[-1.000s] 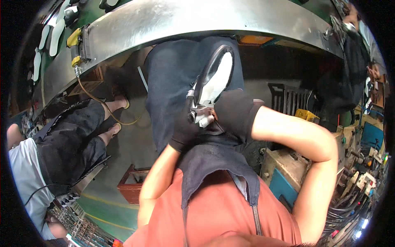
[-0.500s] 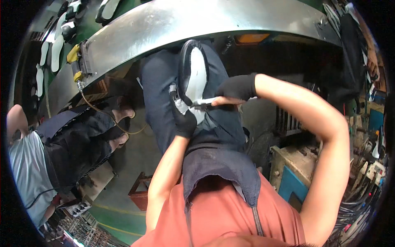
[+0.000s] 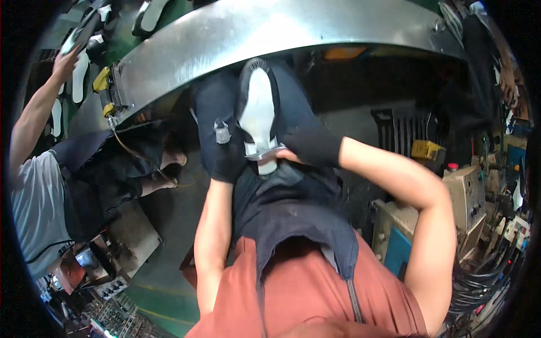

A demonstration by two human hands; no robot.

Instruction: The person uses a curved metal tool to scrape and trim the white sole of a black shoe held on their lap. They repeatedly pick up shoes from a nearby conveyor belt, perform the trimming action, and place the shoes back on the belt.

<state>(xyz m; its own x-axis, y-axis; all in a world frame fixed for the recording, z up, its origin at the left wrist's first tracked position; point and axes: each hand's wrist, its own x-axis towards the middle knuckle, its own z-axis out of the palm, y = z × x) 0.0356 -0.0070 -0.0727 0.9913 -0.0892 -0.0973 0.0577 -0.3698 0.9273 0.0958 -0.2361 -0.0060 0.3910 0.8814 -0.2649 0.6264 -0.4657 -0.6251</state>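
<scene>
Sole side up, a dark shoe upper (image 3: 244, 87) with a pale insole (image 3: 260, 107) stands between my thighs, its toe pointing away. My right hand (image 3: 310, 147), in a black glove, is closed on a silvery metal hand tool (image 3: 261, 153) that lies across the heel end; its exact kind is unclear. Beside the shoe's left edge is my black-gloved left hand (image 3: 228, 160), with silver tape (image 3: 222, 132) around one finger. Its fingers blend into the dark trousers, so its grip is hard to see.
A metal bench (image 3: 236, 28) curves across in front of me, with a yellow air tool (image 3: 104, 90) at its left end. At the left, a co-worker's arm (image 3: 39, 107) reaches over white insoles (image 3: 80, 76). Machine boxes (image 3: 465, 194) and cables (image 3: 479, 287) stand right.
The tool has shifted toward the heel and now lies across it. My left hand has moved left and nearer to me. At the left, the co-worker's arm has risen over the bench.
</scene>
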